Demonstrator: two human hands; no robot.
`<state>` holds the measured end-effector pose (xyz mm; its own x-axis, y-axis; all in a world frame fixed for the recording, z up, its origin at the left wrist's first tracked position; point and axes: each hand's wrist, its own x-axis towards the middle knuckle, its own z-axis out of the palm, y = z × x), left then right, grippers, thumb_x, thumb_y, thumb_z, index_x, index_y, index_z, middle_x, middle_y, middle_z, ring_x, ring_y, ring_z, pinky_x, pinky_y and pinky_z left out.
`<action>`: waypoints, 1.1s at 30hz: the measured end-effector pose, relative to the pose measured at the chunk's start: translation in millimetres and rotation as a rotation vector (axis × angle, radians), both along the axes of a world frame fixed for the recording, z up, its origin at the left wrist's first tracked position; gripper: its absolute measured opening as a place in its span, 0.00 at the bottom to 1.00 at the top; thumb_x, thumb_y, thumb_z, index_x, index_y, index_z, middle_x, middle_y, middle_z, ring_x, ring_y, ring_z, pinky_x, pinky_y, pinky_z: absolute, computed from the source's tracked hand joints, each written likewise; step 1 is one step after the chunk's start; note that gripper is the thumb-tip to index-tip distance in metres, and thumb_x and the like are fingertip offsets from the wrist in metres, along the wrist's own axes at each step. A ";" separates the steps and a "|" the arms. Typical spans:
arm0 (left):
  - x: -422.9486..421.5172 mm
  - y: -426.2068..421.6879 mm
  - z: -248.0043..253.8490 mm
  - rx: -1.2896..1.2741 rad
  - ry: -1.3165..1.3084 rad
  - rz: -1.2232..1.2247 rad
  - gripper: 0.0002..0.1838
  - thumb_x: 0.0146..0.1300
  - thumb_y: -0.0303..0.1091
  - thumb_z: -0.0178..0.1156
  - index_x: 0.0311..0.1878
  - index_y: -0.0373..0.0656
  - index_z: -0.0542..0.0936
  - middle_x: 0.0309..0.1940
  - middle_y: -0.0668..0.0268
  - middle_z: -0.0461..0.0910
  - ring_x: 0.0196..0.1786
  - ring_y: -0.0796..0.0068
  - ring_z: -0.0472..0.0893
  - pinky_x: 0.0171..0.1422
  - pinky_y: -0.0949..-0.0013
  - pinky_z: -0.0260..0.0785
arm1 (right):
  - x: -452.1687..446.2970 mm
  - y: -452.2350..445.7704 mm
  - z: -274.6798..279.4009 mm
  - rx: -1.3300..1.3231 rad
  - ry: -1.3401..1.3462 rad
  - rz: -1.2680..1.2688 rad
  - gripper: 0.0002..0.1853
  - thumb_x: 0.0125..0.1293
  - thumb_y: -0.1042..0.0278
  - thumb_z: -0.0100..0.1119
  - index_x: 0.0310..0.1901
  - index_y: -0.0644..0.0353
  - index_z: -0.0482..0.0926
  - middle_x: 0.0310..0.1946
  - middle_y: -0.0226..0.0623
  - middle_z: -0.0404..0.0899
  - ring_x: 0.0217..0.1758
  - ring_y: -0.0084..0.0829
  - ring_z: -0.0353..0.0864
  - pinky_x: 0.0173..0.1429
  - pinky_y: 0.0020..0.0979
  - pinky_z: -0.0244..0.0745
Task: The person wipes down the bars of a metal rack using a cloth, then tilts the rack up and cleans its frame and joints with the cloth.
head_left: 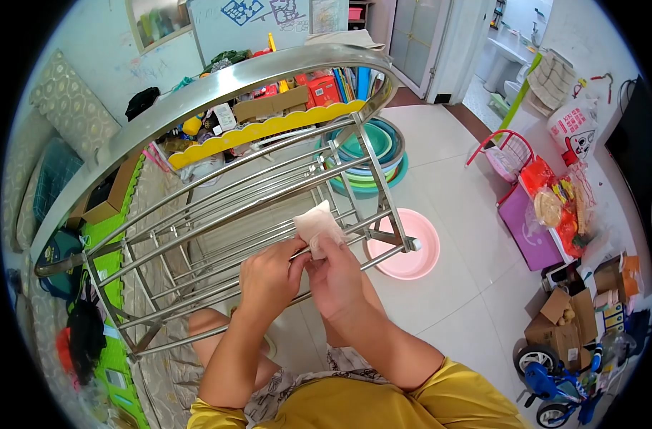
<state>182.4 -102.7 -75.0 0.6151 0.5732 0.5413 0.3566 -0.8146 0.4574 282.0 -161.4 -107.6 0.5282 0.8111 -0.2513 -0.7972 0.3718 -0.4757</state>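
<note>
A tilted stainless-steel rack point(269, 187) with rows of parallel bars and a broad curved band stretches in front of me, above my legs. Over its near bars, my right hand point(334, 277) pinches a small folded white cloth point(319, 222) between thumb and fingers. My left hand point(269, 277) is closed beside it, its fingertips meeting the right hand at the cloth's lower edge. Whether the left fingers grip the cloth or a rack bar is hidden. One rack foot with a white cap point(414, 244) points right.
A pink basin point(420, 250) is on the tiled floor under the rack's right end, with stacked green basins point(396, 175) behind. A yellow-edged shelf point(254, 136) of toys and books stands beyond. At right are a purple box point(530, 229), a cardboard box point(562, 332) and a blue children's bike point(562, 390).
</note>
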 end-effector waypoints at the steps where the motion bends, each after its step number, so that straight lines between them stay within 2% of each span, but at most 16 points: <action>1: -0.3 0.0 0.1 0.000 0.001 -0.001 0.08 0.59 0.31 0.70 0.41 0.43 0.86 0.32 0.59 0.86 0.29 0.56 0.84 0.34 0.61 0.75 | 0.8 0.5 -2.5 0.024 0.002 0.010 0.15 0.77 0.68 0.50 0.61 0.61 0.73 0.52 0.37 0.82 0.54 0.30 0.81 0.57 0.33 0.74; 8: -1.0 1.4 1.2 -0.023 0.004 -0.021 0.08 0.59 0.32 0.71 0.41 0.43 0.86 0.31 0.59 0.86 0.28 0.58 0.84 0.33 0.62 0.74 | 22.4 -6.7 4.0 -0.058 0.063 0.115 0.16 0.75 0.68 0.53 0.61 0.62 0.73 0.52 0.38 0.81 0.54 0.32 0.81 0.56 0.35 0.76; 11: -2.4 2.5 -0.2 -0.013 0.007 -0.029 0.08 0.60 0.33 0.71 0.41 0.43 0.85 0.31 0.59 0.86 0.27 0.59 0.83 0.33 0.62 0.74 | 32.3 -10.5 10.8 -0.059 0.047 0.153 0.18 0.74 0.68 0.54 0.63 0.62 0.72 0.53 0.39 0.81 0.56 0.34 0.81 0.59 0.37 0.75; 13: -3.8 3.2 -1.3 -0.008 0.014 -0.025 0.08 0.60 0.33 0.71 0.41 0.43 0.85 0.30 0.59 0.86 0.27 0.59 0.83 0.33 0.63 0.74 | 40.4 -10.2 14.8 -0.172 0.012 -0.001 0.20 0.74 0.68 0.54 0.64 0.62 0.70 0.55 0.40 0.81 0.59 0.36 0.81 0.63 0.40 0.72; 15: -4.9 3.5 -2.0 -0.015 0.021 -0.020 0.09 0.60 0.36 0.70 0.41 0.45 0.85 0.31 0.60 0.87 0.31 0.56 0.85 0.35 0.59 0.76 | 51.9 -11.1 18.2 -0.185 0.048 -0.005 0.20 0.75 0.67 0.53 0.65 0.62 0.70 0.55 0.40 0.81 0.60 0.37 0.81 0.64 0.41 0.71; 23: -4.9 2.9 -0.3 -0.021 0.035 -0.017 0.09 0.60 0.36 0.70 0.42 0.45 0.85 0.31 0.60 0.86 0.30 0.56 0.84 0.34 0.59 0.75 | 75.0 -12.3 29.9 -0.194 0.076 -0.054 0.21 0.75 0.65 0.48 0.66 0.62 0.69 0.56 0.42 0.81 0.60 0.38 0.80 0.65 0.41 0.69; 26: -5.1 2.0 0.6 -0.029 0.038 -0.018 0.09 0.60 0.36 0.70 0.42 0.45 0.86 0.31 0.60 0.86 0.30 0.56 0.84 0.34 0.59 0.75 | 83.0 -12.2 15.8 -0.100 0.087 -0.087 0.21 0.76 0.65 0.46 0.66 0.63 0.69 0.58 0.44 0.80 0.62 0.41 0.78 0.65 0.45 0.69; 28: -4.4 1.6 0.7 -0.033 0.040 -0.018 0.09 0.60 0.35 0.70 0.42 0.45 0.86 0.31 0.60 0.86 0.30 0.56 0.84 0.34 0.59 0.75 | 80.6 -18.1 12.5 0.132 0.212 -0.093 0.20 0.74 0.68 0.47 0.64 0.63 0.70 0.60 0.43 0.78 0.61 0.40 0.76 0.65 0.45 0.68; 29: -4.4 1.5 0.8 -0.032 0.037 -0.020 0.09 0.60 0.35 0.70 0.42 0.46 0.86 0.31 0.61 0.86 0.30 0.56 0.84 0.34 0.59 0.75 | 80.2 -20.4 14.4 0.132 0.211 -0.094 0.20 0.74 0.68 0.47 0.64 0.63 0.70 0.60 0.43 0.78 0.61 0.40 0.76 0.65 0.45 0.68; 31: -4.8 1.6 0.8 -0.030 0.035 -0.021 0.08 0.60 0.35 0.70 0.42 0.46 0.86 0.31 0.61 0.86 0.30 0.56 0.84 0.34 0.60 0.75 | 77.7 -25.1 21.6 0.188 0.374 -0.143 0.20 0.77 0.68 0.40 0.66 0.64 0.69 0.64 0.48 0.74 0.66 0.49 0.72 0.71 0.53 0.65; 33: -4.9 1.8 0.6 -0.023 0.036 -0.025 0.08 0.60 0.35 0.70 0.42 0.46 0.86 0.31 0.61 0.86 0.30 0.57 0.84 0.34 0.60 0.75 | 78.1 -25.3 20.0 0.186 0.371 -0.142 0.20 0.78 0.67 0.40 0.67 0.64 0.68 0.65 0.47 0.74 0.67 0.48 0.71 0.72 0.54 0.64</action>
<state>177.5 -100.9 -74.4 0.6480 0.5697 0.5055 0.3527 -0.8127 0.4638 360.1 -186.8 -87.6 0.5396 0.7861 -0.3014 -0.8360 0.5427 -0.0810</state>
